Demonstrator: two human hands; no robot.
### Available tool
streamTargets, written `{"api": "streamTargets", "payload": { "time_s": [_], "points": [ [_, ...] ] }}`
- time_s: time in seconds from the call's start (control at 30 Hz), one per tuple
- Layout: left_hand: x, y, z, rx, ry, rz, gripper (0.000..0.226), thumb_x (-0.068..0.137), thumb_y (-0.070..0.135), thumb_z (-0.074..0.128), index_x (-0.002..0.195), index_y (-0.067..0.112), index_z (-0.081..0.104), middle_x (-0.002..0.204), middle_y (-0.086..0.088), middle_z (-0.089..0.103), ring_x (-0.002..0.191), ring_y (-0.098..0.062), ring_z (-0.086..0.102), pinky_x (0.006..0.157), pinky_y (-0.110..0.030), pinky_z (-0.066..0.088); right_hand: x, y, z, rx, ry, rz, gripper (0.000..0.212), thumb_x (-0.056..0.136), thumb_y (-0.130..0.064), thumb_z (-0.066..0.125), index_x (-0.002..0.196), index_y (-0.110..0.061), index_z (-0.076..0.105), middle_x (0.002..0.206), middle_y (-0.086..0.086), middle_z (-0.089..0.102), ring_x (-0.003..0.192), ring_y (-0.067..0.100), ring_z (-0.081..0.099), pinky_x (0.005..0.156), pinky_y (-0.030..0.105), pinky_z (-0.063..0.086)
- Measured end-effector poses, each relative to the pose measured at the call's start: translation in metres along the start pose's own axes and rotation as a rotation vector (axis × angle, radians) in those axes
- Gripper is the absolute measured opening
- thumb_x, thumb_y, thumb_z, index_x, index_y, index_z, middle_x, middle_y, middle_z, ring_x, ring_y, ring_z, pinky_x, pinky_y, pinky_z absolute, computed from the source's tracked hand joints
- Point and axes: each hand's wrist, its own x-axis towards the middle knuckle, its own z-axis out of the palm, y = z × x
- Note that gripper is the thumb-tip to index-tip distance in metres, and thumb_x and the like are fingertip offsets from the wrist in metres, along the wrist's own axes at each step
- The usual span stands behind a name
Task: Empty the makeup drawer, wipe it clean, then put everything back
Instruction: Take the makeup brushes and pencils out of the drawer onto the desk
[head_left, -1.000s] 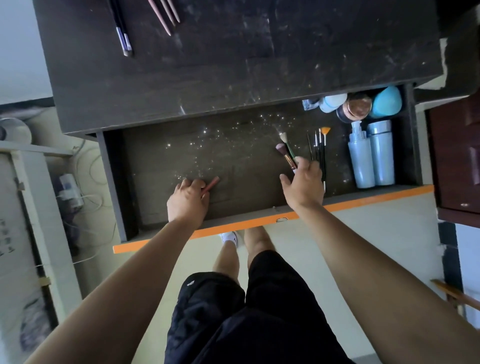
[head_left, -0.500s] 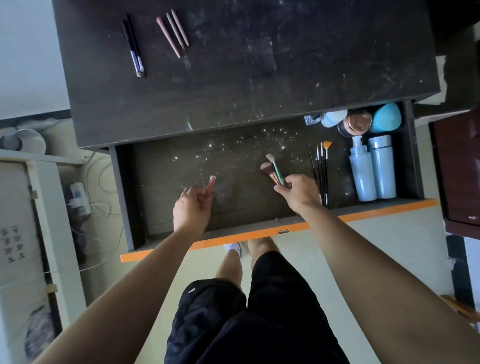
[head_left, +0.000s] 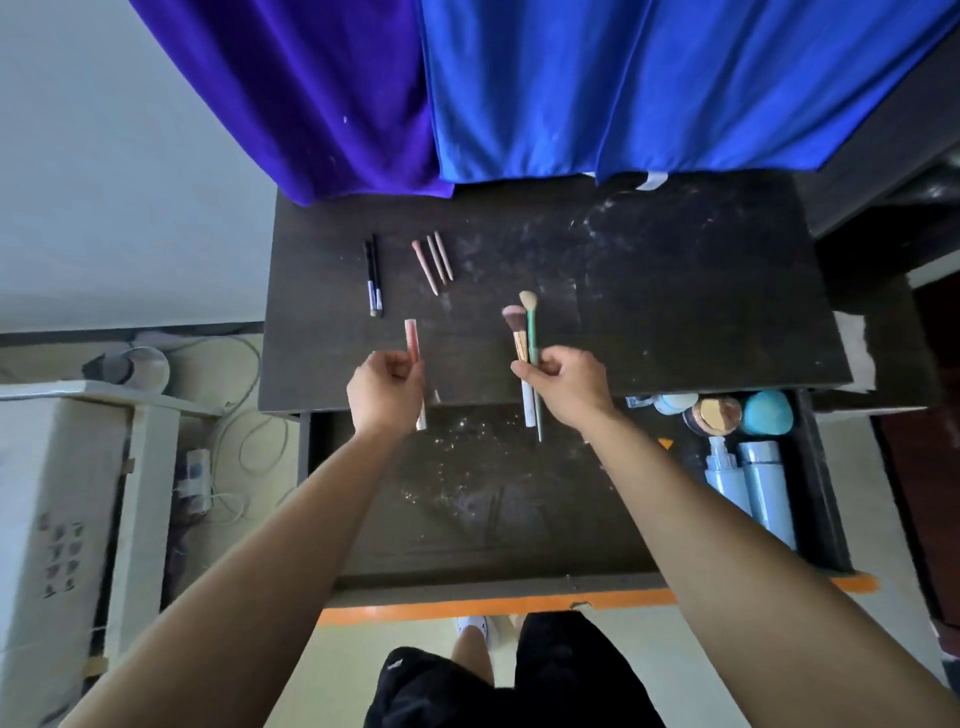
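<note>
At the bottom of the view are the person's black shorts (head_left: 514, 686), with the drawer's orange front edge (head_left: 467, 607) just beyond them. The drawer (head_left: 467, 519) stands pulled out from under the desk; its dark floor is mostly bare and speckled with glittery dust. At its right end lie two pale blue bottles (head_left: 753, 488) side by side, one of them with a pump top. Past them, tucked against the desk's edge, sit a round compact (head_left: 712, 414), a teal egg-shaped sponge (head_left: 768, 413) and a small pale jar (head_left: 674, 402).

Both forearms reach forward over the drawer. The left hand (head_left: 387, 392) is curled closed around a slim pink tube (head_left: 412, 340), which points away from the person with its far end over the desk. The right hand (head_left: 569, 384) pinches two makeup brushes (head_left: 524, 332) together by their handles, one with a green handle and one with a pinkish head. Their bristles point away over the desk, and their handle ends hang back over the drawer.

Further on, the dusty dark desk (head_left: 675, 291) carries three pink pencils (head_left: 434, 260) lying close together and, to their left, two dark pens (head_left: 373, 278) side by side. Behind the desk hang a purple curtain (head_left: 291, 93) and a blue one (head_left: 649, 83).
</note>
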Motion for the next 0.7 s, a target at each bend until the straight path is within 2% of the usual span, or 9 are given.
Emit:
{"api": "streamTargets", "payload": {
  "time_s": [0.1,0.23,0.33,0.47,0.6,0.7],
  "points": [
    [0.035,0.016,0.007,0.033,0.042,-0.056,0.017,0.087,0.025,0.064,0.098,0.016,0.072,0.085,0.006,0.069,0.087,-0.016,0.066,0.077,-0.023,0.044,0.039,-0.025,0.002,-0.034,-0.03,-0.019,0.025,0.084,-0.044,0.074,0.075,-0.022,0.067,0.067,-0.012,0.062,0.064,0.004,0.056,0.051,0.011,0.035],
    [0.069,0.026,0.02,0.051,0.081,-0.077,0.016,0.085,0.024,0.063,0.097,0.016,0.072,0.089,0.002,0.073,0.09,-0.018,0.067,0.085,-0.028,0.052,0.081,-0.048,0.014,-0.057,-0.041,-0.068,0.027,0.084,-0.044,0.073,0.088,-0.017,0.075,0.079,-0.005,0.073,0.075,0.012,0.065,0.067,0.027,0.048],
    [0.079,0.021,0.029,0.139,0.064,-0.08,0.019,0.081,0.026,0.067,0.097,0.016,0.069,0.092,0.0,0.071,0.09,-0.021,0.064,0.081,-0.03,0.051,0.099,-0.049,0.027,-0.098,-0.038,-0.081,0.027,0.083,-0.043,0.073,0.091,-0.017,0.075,0.083,-0.002,0.074,0.083,0.015,0.068,0.07,0.027,0.047],
    [0.076,0.002,0.037,0.189,0.032,-0.063,0.02,0.078,0.023,0.071,0.097,0.02,0.066,0.097,-0.002,0.07,0.092,-0.021,0.065,0.082,-0.029,0.049,0.1,-0.037,0.034,-0.112,0.016,-0.013,0.05,0.081,-0.048,0.074,0.12,-0.018,0.064,0.102,-0.001,0.069,0.099,0.016,0.063,0.079,0.026,0.045],
    [0.072,-0.001,0.035,0.198,0.029,-0.026,0.016,0.079,0.026,0.072,0.092,0.022,0.064,0.094,-0.002,0.069,0.094,-0.022,0.063,0.08,-0.028,0.045,0.098,-0.033,0.031,-0.132,-0.003,-0.02,0.053,0.083,-0.051,0.07,0.124,-0.019,0.061,0.1,-0.002,0.068,0.101,0.018,0.062,0.076,0.025,0.042],
    [0.063,0.009,0.026,0.284,0.001,-0.01,0.033,0.084,0.038,0.068,0.108,0.016,0.061,0.107,-0.008,0.061,0.105,-0.028,0.057,0.081,-0.03,0.041,0.093,-0.038,0.025,-0.184,-0.052,-0.022,0.058,0.086,-0.056,0.064,0.131,-0.021,0.055,0.118,0.001,0.065,0.111,0.021,0.06,0.084,0.03,0.045]
  ]
}}
